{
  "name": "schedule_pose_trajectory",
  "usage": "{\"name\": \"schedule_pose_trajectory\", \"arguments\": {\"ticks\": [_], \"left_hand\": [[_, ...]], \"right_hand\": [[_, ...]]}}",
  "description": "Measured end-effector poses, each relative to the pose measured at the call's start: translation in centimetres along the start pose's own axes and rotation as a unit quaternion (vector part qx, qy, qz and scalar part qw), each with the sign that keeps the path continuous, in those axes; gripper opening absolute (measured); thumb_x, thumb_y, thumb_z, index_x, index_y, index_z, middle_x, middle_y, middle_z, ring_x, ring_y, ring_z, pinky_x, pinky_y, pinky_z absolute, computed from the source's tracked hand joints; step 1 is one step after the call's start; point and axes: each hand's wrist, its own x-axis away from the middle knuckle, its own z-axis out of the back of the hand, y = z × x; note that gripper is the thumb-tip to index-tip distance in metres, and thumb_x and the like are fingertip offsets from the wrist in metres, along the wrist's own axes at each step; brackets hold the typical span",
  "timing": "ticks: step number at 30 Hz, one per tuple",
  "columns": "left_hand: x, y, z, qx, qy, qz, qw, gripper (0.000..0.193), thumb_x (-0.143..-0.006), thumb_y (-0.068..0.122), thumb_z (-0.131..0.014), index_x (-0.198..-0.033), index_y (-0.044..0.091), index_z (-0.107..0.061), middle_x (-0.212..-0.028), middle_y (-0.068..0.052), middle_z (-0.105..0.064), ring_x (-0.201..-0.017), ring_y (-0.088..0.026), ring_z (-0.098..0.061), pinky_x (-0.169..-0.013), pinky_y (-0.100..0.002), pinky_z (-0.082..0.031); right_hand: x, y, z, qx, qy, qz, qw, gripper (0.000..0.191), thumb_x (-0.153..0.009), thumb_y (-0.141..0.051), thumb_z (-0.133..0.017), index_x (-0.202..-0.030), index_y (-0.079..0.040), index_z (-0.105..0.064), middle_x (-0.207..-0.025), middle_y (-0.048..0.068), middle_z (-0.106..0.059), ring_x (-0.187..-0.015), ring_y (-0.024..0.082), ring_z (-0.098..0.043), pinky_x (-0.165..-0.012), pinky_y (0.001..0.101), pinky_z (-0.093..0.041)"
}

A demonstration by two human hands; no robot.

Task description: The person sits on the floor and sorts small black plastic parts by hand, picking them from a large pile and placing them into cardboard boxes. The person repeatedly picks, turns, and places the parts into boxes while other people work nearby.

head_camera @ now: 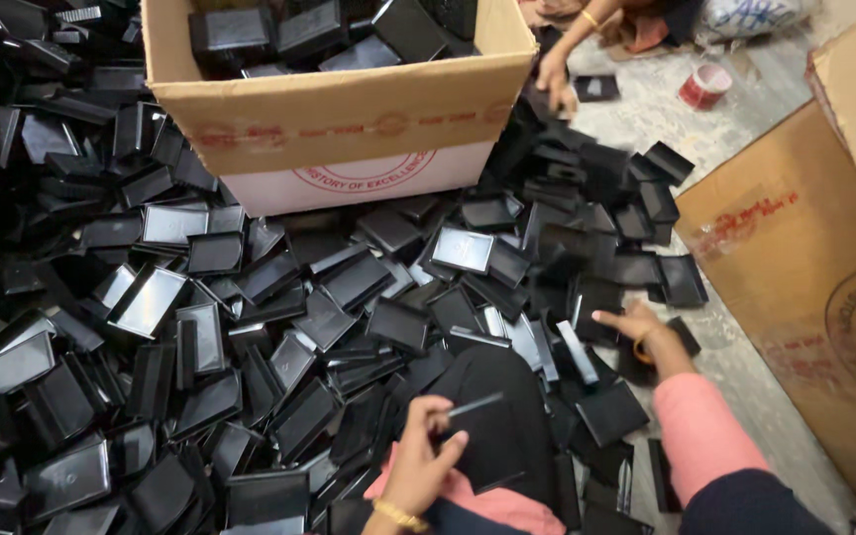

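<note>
Sorting through a heap of black plastic trays on the floor.

I watched my left hand (426,458) pinch one thin black tray (468,408) by its edge over my lap, while my right hand (634,323) lay open on the pile (250,327), fingers spread, beside the cardboard box (339,109) holding more.

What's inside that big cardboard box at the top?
The cardboard box holds black plastic trays, loosely piled like those on the floor. What lies beneath that top layer is hidden.

Grey floor (745,367) carries a heap of black trays (279,327). A cardboard box (349,119), flat cardboard (804,277) and a red-white tape roll (705,86) also lie on it.
</note>
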Motion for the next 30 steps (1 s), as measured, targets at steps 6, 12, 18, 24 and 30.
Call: {"name": "schedule_pose_trajectory", "arguments": {"ticks": [6, 12, 18, 24, 30], "left_hand": [[1.1, 0.8, 2.9, 0.360, 0.052, 0.145, 0.920, 0.048, -0.090, 0.011, -0.060, -0.136, 0.017, -0.050, -0.111, -0.005, -0.067, -0.099, -0.018, -0.070, -0.081, -0.035, -0.059], [-3.7, 4.9, 6.1, 0.383, 0.106, 0.106, 0.912, 0.052, -0.099, 0.044, -0.044, -0.139, 0.013, -0.054, -0.109, -0.012, -0.073, -0.085, -0.020, -0.070, -0.073, -0.035, -0.057], [-16.7, 12.1, 7.1, -0.436, 0.102, -0.024, 0.894, 0.067, -0.113, 0.054, -0.036, -0.111, 0.001, -0.077, -0.123, -0.024, -0.070, -0.108, -0.041, -0.067, -0.096, -0.050, -0.051], [-24.1, 15.0, 3.6, -0.671, -0.028, 0.031, 0.741, 0.058, -0.102, 0.053, -0.044, -0.114, 0.007, -0.076, -0.170, -0.022, -0.008, -0.109, -0.039, -0.069, -0.095, -0.048, -0.053], [-22.4, 14.0, 5.3, -0.629, 0.014, 0.011, 0.778, 0.052, -0.101, 0.047, -0.046, -0.129, 0.008, -0.066, -0.167, -0.020, -0.014, -0.100, -0.041, -0.070, -0.088, -0.050, -0.055]], "right_hand": [[0.8, 2.7, -2.6, -0.322, -0.020, -0.101, 0.941, 0.099, -0.068, -0.034, -0.096, -0.144, 0.005, -0.047, -0.135, 0.019, -0.061, -0.129, 0.032, -0.059, -0.106, 0.0474, -0.046], [0.7, 4.6, -4.9, -0.515, 0.035, -0.015, 0.856, 0.068, -0.071, -0.004, -0.082, -0.134, -0.007, -0.054, -0.119, 0.013, -0.069, -0.106, 0.025, -0.068, -0.094, 0.0461, -0.054], [1.5, 5.2, -6.9, -0.543, 0.082, 0.131, 0.825, 0.055, -0.083, -0.001, -0.076, -0.133, -0.002, -0.054, -0.122, 0.010, -0.070, -0.111, 0.019, -0.066, -0.101, 0.0344, -0.051], [3.2, 4.8, -11.0, -0.540, 0.046, 0.191, 0.818, 0.051, -0.086, 0.005, -0.072, -0.135, 0.004, -0.057, -0.124, 0.013, -0.067, -0.113, 0.019, -0.064, -0.100, 0.0334, -0.050], [5.7, 2.2, -13.1, -0.651, -0.043, 0.125, 0.748, 0.057, -0.084, 0.000, -0.070, -0.139, 0.002, -0.054, -0.125, 0.012, -0.067, -0.113, 0.020, -0.064, -0.097, 0.0350, -0.050]]}}
